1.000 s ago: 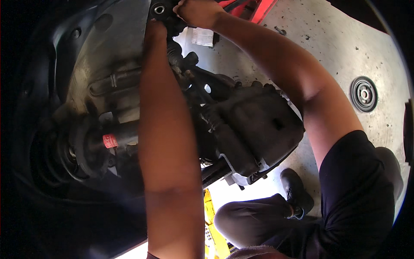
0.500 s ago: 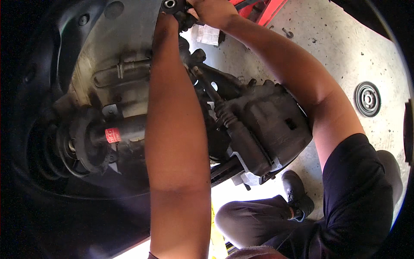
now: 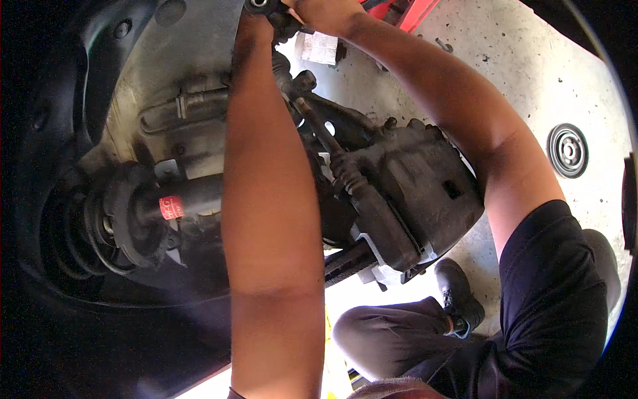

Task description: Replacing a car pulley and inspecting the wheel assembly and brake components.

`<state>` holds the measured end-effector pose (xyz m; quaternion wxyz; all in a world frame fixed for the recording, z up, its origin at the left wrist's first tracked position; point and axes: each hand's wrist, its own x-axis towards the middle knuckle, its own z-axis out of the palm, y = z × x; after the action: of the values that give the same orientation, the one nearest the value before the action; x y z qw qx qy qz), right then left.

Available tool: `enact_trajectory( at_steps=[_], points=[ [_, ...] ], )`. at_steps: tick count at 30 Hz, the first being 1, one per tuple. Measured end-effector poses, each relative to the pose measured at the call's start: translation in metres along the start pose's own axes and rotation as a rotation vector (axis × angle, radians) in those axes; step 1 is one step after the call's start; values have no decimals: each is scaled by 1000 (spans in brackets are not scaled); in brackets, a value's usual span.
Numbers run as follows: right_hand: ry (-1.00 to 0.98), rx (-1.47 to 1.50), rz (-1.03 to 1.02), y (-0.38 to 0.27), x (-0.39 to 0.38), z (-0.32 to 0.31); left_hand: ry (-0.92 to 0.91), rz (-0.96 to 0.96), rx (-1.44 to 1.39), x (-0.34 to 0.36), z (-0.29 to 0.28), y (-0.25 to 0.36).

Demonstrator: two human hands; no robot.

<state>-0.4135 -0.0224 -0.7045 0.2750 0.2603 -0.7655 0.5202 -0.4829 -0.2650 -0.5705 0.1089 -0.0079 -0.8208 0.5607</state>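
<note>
Inside a car's wheel well, both my arms reach up to the top edge of the view. My left hand (image 3: pixel 254 28) is at a dark metal part with a round bushing end (image 3: pixel 258 5); its fingers are hidden behind that part. My right hand (image 3: pixel 325 14) is closed beside the same part, its fingers partly cut off by the frame edge, so what they grip cannot be made out. Below the hands are a steering rod (image 3: pixel 318 126), a brake caliper (image 3: pixel 385 229) and a dark disc shield (image 3: pixel 432 179). A strut (image 3: pixel 199 194) with a red label lies behind my left forearm.
The wheel arch liner (image 3: pixel 66 100) curves along the left. A red metal frame (image 3: pixel 417 14) stands at the top, near a pale block (image 3: pixel 319 48). On the concrete floor (image 3: pixel 518 86) lie a black round disc (image 3: pixel 568 151) and a bolt (image 3: pixel 444 45). My shoe (image 3: pixel 455 286) is below.
The view has shifted slightly, and the hands with the bushing part sit a little higher in it. Both hands stay at the same part.
</note>
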Motion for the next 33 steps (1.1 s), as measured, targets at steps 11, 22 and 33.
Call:
enact_trajectory(
  at_steps=[11,22,33],
  points=[
    [33,100,-5,17,-4,-2,-225,51,57,8,-7,10],
    [26,51,-58,52,-13,9,-166,-527,-1164,-71,-157,85],
    [15,-27,-3,-14,8,4,-19,-305,-204,-11,-19,-24]
  ],
)
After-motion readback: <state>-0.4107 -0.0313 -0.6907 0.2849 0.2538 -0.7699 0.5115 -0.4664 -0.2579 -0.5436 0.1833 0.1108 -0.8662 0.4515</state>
